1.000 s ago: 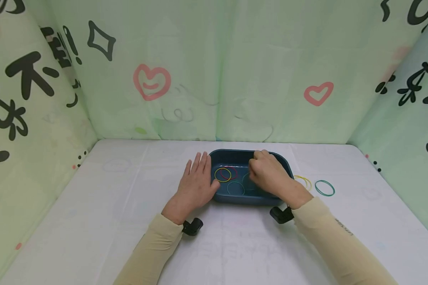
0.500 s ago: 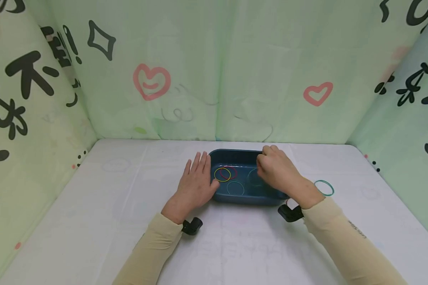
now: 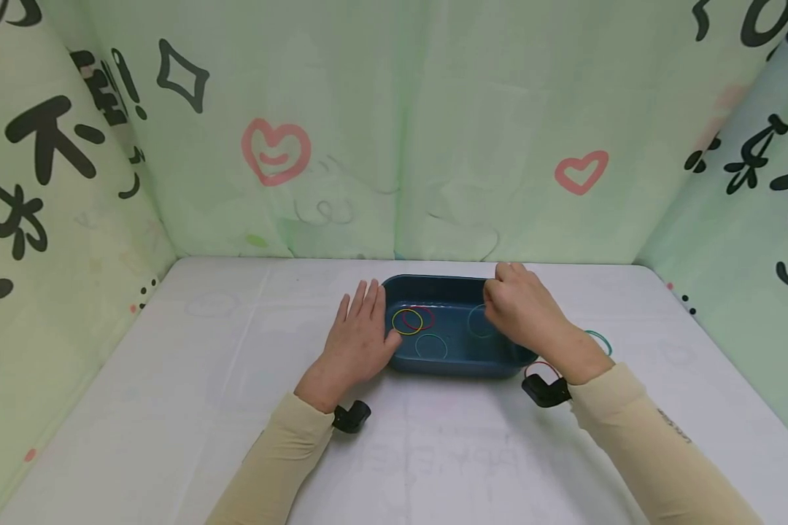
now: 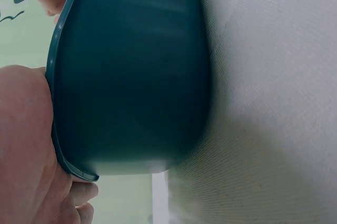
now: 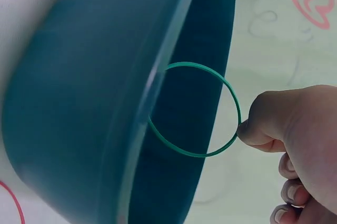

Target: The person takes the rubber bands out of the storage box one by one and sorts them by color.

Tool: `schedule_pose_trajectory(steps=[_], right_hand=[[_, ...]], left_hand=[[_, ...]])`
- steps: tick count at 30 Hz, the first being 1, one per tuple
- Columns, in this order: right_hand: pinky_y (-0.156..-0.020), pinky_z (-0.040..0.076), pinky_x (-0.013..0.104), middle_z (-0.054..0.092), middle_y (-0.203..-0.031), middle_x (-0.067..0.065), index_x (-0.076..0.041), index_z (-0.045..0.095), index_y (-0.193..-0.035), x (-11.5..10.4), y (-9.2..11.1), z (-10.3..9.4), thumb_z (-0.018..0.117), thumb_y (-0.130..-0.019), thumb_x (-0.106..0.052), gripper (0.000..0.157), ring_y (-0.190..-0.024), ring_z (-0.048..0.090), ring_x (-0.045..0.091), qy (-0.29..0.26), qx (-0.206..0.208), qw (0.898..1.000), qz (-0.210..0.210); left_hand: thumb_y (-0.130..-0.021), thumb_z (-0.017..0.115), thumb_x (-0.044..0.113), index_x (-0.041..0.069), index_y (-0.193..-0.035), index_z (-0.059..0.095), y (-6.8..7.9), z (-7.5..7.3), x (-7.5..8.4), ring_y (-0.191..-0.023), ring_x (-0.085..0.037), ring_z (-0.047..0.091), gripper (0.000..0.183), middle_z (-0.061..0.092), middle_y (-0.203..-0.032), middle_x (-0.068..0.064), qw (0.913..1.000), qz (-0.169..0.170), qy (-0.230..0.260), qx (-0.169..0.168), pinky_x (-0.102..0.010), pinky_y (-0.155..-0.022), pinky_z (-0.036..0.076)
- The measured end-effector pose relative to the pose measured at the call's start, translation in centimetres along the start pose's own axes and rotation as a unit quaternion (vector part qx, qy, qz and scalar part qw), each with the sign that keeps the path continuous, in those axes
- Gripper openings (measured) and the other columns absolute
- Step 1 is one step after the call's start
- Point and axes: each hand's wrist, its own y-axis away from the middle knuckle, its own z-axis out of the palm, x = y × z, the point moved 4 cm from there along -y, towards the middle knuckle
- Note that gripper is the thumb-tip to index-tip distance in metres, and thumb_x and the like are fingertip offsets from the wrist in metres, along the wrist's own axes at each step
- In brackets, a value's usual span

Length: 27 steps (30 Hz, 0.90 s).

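Observation:
My right hand pinches a thin green rubber band between thumb and fingertip, above the right side of a dark blue plastic tub. In the right wrist view the band stands as a round loop, overlapping the tub's rim. My left hand lies along the tub's left rim with straight fingers, its thumb at the inner edge. Inside the tub at left lie a yellow rubber band and a red rubber band, overlapping. Nearer the front lies another green band.
On the white table, a red band shows beside the tub's front right corner, partly behind the wrist camera. Green bands lie farther right, partly covered by my right forearm. Printed green curtains enclose the back and sides.
My right hand has moved right and slightly back with the green band. The red band outside the tub has come into view, and my forearm now hides the yellow bands there. The left hand stays.

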Motion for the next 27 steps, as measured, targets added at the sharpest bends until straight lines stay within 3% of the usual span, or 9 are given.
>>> schedule_pose_trajectory(steps=[27], right_hand=[[-0.054,0.03,0.027,0.041,-0.065,0.005,-0.003,0.061,-0.066,2.2,1.6,-3.5,0.065,-0.066,-0.001,0.004,-0.065,0.038,0.021,0.013,0.033,0.999,0.014]], left_hand=[[-0.089,0.033,0.037,0.006,-0.145,0.008,0.1,-0.1,0.2,-0.14,-0.023,-0.001,0.069,0.006,-0.152,-0.007,0.9999,0.0,0.009,-0.009,-0.044,-0.112,0.005]])
